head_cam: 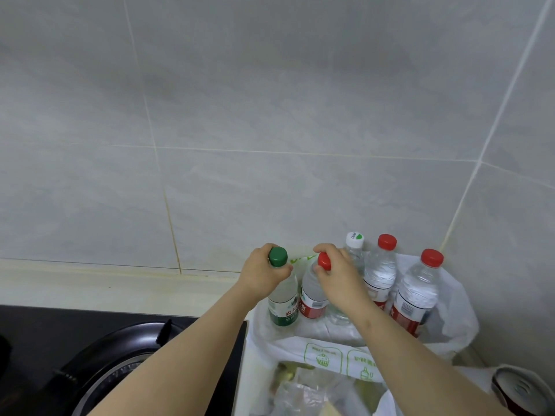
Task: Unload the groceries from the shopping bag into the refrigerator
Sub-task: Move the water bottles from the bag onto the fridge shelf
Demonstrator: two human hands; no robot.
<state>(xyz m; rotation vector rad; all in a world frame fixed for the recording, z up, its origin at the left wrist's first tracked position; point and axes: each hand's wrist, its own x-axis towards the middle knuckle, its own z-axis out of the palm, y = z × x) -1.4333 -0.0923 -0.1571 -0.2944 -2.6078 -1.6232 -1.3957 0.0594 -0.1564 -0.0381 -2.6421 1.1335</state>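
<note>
On my head view the grey tiled wall [270, 100] fills most of the picture. Below it the pale countertop [90, 286] runs along the wall. A black gas hob [45, 331] takes the left front part of the countertop.

Just to the right of the hob, toward the back right corner of the countertop, I see the white plastic shopping bag [450, 319], open at the top. Both bare forearms come from the lower edge and reach forward into the bag, almost side by side.

The left hand [264, 274] has its fingers curled round the neck of the green-capped bottle [283, 301], just under the cap. The right hand [339, 274] pinches the top of a red-capped bottle [312, 298], with thumb and fingers closed around the cap.

These two bottles are at the left side of the bag, touching each other. Each has its long axis about vertical and its cap pointing up.

To the right of them, also in the bag, a white-capped bottle [356, 253] and two more red-capped bottles [380, 274] [416, 295] stand upright near the wall.

At the front right corner of the countertop I see the top of a can [522, 391], partly cut off by the edge of the view.
</note>
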